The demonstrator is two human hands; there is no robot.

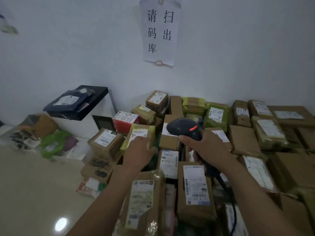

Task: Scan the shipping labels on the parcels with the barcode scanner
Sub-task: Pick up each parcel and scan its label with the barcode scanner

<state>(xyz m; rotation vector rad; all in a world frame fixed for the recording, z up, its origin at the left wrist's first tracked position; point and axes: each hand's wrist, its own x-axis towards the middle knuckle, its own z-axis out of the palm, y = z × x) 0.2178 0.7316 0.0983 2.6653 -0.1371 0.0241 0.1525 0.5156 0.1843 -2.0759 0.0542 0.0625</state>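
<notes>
Left hand (138,151) grips near edge of small yellow-taped parcel (137,136) at left of parcel pile (196,183), shipping label (140,132) up: likely light, stiff, tape slick, so hold by edges; right hand (208,149) clasps barcode scanner (184,127) just right of it

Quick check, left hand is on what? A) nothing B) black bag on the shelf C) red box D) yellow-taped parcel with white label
D: the left hand grips the yellow-taped parcel at its near edge, while the right hand holds the barcode scanner.
</notes>
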